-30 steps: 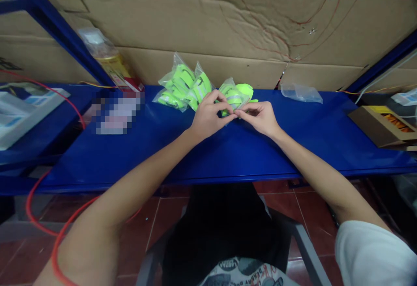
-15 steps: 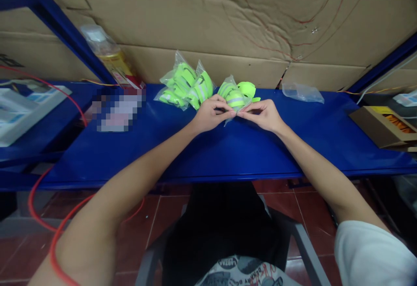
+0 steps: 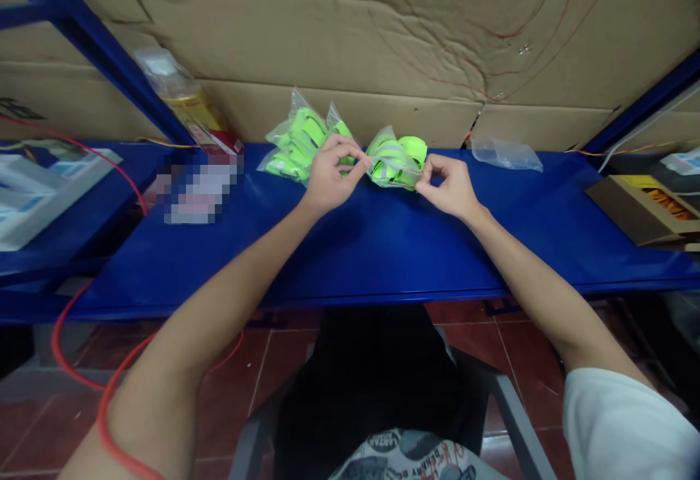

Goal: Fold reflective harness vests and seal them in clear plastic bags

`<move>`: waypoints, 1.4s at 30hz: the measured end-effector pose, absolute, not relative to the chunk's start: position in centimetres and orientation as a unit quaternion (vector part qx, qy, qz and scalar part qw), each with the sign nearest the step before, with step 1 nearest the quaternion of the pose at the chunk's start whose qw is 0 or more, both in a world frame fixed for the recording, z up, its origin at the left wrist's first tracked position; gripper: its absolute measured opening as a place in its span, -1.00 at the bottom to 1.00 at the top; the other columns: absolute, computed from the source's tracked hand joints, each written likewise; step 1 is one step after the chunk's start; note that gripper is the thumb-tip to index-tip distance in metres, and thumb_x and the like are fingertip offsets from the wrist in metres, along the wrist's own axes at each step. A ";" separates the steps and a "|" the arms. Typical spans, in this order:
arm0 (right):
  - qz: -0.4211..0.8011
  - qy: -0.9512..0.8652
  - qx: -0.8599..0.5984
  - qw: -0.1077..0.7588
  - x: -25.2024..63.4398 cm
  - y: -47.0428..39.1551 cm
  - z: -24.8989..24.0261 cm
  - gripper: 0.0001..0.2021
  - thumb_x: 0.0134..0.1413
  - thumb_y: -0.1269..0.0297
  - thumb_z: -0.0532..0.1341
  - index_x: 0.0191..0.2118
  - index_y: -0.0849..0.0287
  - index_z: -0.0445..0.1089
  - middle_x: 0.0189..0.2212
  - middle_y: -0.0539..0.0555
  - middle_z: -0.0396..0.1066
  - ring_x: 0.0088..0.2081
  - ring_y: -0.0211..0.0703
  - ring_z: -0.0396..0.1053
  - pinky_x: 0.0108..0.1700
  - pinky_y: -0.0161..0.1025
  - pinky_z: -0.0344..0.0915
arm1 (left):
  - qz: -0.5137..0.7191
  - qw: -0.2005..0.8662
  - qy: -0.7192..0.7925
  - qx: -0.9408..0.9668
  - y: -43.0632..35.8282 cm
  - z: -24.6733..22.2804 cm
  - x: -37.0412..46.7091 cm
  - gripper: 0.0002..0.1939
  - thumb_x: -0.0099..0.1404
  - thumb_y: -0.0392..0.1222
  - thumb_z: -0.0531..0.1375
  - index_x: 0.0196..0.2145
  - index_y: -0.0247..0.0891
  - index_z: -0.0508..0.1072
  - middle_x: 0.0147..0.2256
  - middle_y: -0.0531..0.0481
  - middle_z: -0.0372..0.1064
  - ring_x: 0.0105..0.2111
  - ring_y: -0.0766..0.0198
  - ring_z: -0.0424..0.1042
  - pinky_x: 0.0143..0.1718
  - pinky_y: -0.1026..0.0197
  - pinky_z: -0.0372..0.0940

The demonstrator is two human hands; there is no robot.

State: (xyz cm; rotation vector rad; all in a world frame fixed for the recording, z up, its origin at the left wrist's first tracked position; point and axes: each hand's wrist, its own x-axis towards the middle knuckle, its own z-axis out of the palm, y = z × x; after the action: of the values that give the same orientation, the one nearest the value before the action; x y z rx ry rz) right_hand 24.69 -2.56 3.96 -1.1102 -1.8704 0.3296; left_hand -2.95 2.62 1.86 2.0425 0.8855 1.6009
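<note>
Okay, nearest the camera is the front edge of the blue table (image 3: 350,246), both forearms reaching over it, and a bit further in the hands sit either side of a small clear bag (image 3: 391,166) stuffed with neon-yellow straps (image 3: 414,149). Left hand (image 3: 331,179) pinches the bag's left edge between thumb and fingertip — the other fingers are loosely curled — and the right hand (image 3: 453,187) pinches at its lower right edge. I'd guess it's light and squishy: thin, slick film that crinkles and slides a bit, with springy straps that push back. Nothing fragile, though the film could stretch or tear if yanked. Best grip is probably the film edge at both ends for fine work, or the padded middle for lifting. It lies on the table, long axis roughly left to right, the right end dipping slightly toward the person, with a film corner poking up at the back. I can't tell which side the mouth faces. Beyond the left hand are more filled bags (image 3: 302,137), also neon — and behind it all, the cardboard (image 3: 306,49) backing.
</note>
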 end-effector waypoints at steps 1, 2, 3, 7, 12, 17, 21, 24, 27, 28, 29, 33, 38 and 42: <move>0.108 -0.755 -0.454 0.460 24.7 -2.7 3.9 -0.77 0.07 0.15 0.39 -0.41 0.03 0.31 -0.46 0.00 0.44 -0.38 -0.11 0.35 -0.22 -0.12 0.34 | 0.574 0.190 0.320 0.729 2.2 1.9 -2.7 -0.59 0.42 0.23 0.44 -0.26 -0.20 0.65 -0.05 -0.17 0.51 -0.15 0.22 0.54 -0.43 0.33 0.45; 0.083 -0.762 -0.451 0.457 24.6 -2.9 3.9 -0.82 0.11 0.16 0.36 -0.34 0.03 0.35 -0.40 0.02 0.47 -0.34 -0.09 0.38 -0.19 -0.11 0.37 | 0.574 0.185 0.322 0.730 1.7 1.9 -2.3 -0.61 0.44 0.20 0.43 -0.26 -0.20 0.63 -0.04 -0.17 0.50 -0.15 0.24 0.53 -0.47 0.37 0.42; 0.057 -0.776 -0.444 0.444 24.5 -3.1 3.9 -0.88 0.17 0.18 0.31 -0.28 0.03 0.38 -0.35 0.04 0.50 -0.31 -0.07 0.41 -0.15 -0.10 0.39 | 0.574 0.184 0.322 0.730 1.2 1.9 -1.9 -0.63 0.46 0.17 0.42 -0.25 -0.21 0.62 -0.05 -0.16 0.49 -0.14 0.25 0.53 -0.49 0.39 0.39; -0.041 -0.810 -0.451 0.373 24.1 -3.9 4.3 -0.79 0.34 0.29 0.12 -0.12 0.09 0.52 -0.17 0.17 0.57 -0.13 0.05 0.52 -0.03 -0.05 0.43 | 0.585 0.201 0.311 0.721 0.1 1.6 -0.8 -0.67 0.50 0.13 0.38 -0.23 -0.20 0.61 -0.02 -0.18 0.47 -0.09 0.21 0.54 -0.52 0.43 0.39; -0.092 -0.793 -0.524 0.295 23.1 -4.1 4.5 -0.53 0.47 0.26 0.05 0.32 0.09 0.54 0.19 0.27 0.58 0.14 0.28 0.51 0.17 0.16 0.38 | 0.580 0.231 0.295 0.723 -0.4 1.4 -0.4 -0.66 0.53 0.16 0.36 -0.15 -0.19 0.63 0.11 -0.20 0.42 0.03 0.16 0.58 -0.27 0.31 0.61; -0.084 -0.791 -0.531 0.292 22.2 -4.1 3.8 -0.34 0.52 -0.19 0.11 0.42 0.19 0.46 0.23 0.35 0.59 0.14 0.36 0.49 0.17 0.22 0.32 | 0.531 0.186 0.224 0.796 -1.7 1.9 0.2 -0.78 0.57 0.03 0.33 -0.14 -0.16 0.63 0.10 -0.18 0.47 0.08 0.12 0.59 0.01 0.04 0.65; -0.063 -0.779 -0.541 0.312 22.3 -3.6 3.2 -0.30 0.42 -0.34 0.22 0.31 0.16 0.56 0.12 0.33 0.65 0.10 0.36 0.53 0.14 0.21 0.33 | 0.515 0.089 0.245 0.817 -0.9 1.7 -0.4 -0.80 0.62 -0.02 0.24 -0.08 -0.13 0.61 0.08 -0.17 0.54 0.14 0.03 0.55 0.29 -0.15 0.47; -0.035 -0.764 -0.553 0.330 22.6 -3.1 3.0 -0.35 0.37 -0.35 0.27 0.18 0.15 0.64 0.06 0.32 0.67 0.10 0.37 0.56 0.13 0.22 0.37 | 0.538 0.044 0.332 0.774 1.4 0.3 -1.8 -0.64 0.64 0.06 0.18 0.23 -0.13 0.49 0.18 -0.26 0.53 0.24 -0.07 0.49 0.36 -0.21 0.37; -0.008 -0.754 -0.571 0.327 22.6 -3.0 3.0 -0.32 0.34 -0.37 0.29 0.15 0.18 0.65 0.04 0.35 0.67 0.07 0.37 0.58 0.12 0.22 0.42 | 0.497 0.041 0.377 0.780 3.5 -1.3 -2.9 -0.41 0.61 0.17 0.17 0.40 -0.23 0.37 0.20 -0.35 0.55 0.29 -0.16 0.45 0.38 -0.25 0.33; -0.002 -0.750 -0.580 0.317 22.5 -3.0 3.0 -0.30 0.34 -0.38 0.29 0.16 0.20 0.64 0.03 0.37 0.66 0.06 0.38 0.58 0.11 0.22 0.43 | 0.478 0.045 0.381 0.790 4.0 -1.6 -3.0 -0.37 0.61 0.18 0.16 0.42 -0.26 0.37 0.17 -0.36 0.58 0.27 -0.18 0.48 0.38 -0.27 0.33; 0.003 -0.748 -0.589 0.305 22.4 -3.1 3.0 -0.29 0.34 -0.39 0.28 0.15 0.22 0.64 0.02 0.39 0.65 0.05 0.38 0.58 0.10 0.22 0.44 | 0.463 0.049 0.382 0.798 4.2 -1.9 -3.1 -0.36 0.61 0.17 0.15 0.43 -0.29 0.37 0.13 -0.36 0.61 0.23 -0.19 0.50 0.36 -0.28 0.34; 0.004 -0.750 -0.590 0.298 22.4 -3.2 3.1 -0.31 0.26 -0.43 0.34 0.03 0.19 0.68 -0.05 0.35 0.64 -0.02 0.34 0.57 0.07 0.19 0.45 | 0.480 0.071 0.365 0.795 4.0 -1.4 -2.9 -0.44 0.59 0.06 0.16 0.38 -0.27 0.44 -0.02 -0.26 0.68 0.04 -0.08 0.61 0.24 -0.17 0.44; 0.094 -0.754 -0.499 0.416 23.3 -2.5 2.9 -0.42 0.08 -0.39 0.48 -0.20 0.10 0.72 -0.32 0.15 0.58 -0.23 0.09 0.49 -0.06 0.07 0.48 | 0.552 0.141 0.335 0.750 4.1 -0.7 -3.0 -0.49 0.58 0.17 0.23 0.30 -0.15 0.46 -0.22 -0.08 0.61 -0.19 0.13 0.61 -0.06 0.09 0.52; 0.162 -0.718 -0.398 0.547 23.5 -2.7 3.6 -0.53 0.00 -0.33 0.55 -0.26 -0.01 0.75 -0.22 0.14 0.61 -0.14 0.11 0.54 0.04 0.13 0.51 | 0.607 0.168 0.343 0.698 5.6 -0.9 -3.2 -0.34 0.50 0.47 0.23 0.21 -0.11 0.52 -0.08 -0.16 0.52 -0.13 0.14 0.58 -0.10 0.10 0.53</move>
State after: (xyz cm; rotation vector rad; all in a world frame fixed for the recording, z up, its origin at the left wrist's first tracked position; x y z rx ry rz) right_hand 23.48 -2.67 3.59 -0.9439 -1.7022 0.3846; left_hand -3.22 5.56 -0.85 1.9846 0.9747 1.7258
